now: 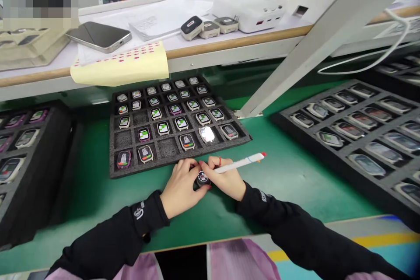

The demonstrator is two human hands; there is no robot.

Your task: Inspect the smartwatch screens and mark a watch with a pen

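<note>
A smartwatch with a dark round dial on its screen sits low over the green bench, between my two hands. My left hand is closed around its left side, thumb at the lower edge. In my right hand a white pen with a red end slants up to the right. The right fingers also rest at the watch's right edge; the pen's tip is hidden behind them. Just beyond my hands lies a dark foam tray with watch bodies in most compartments, several screens lit green and white. A few compartments hold nothing.
Foam trays of watches stand at the left and right. A slanted white post meets the bench behind the middle tray. On the shelf above are a phone, a yellow sheet, small square devices and a white box.
</note>
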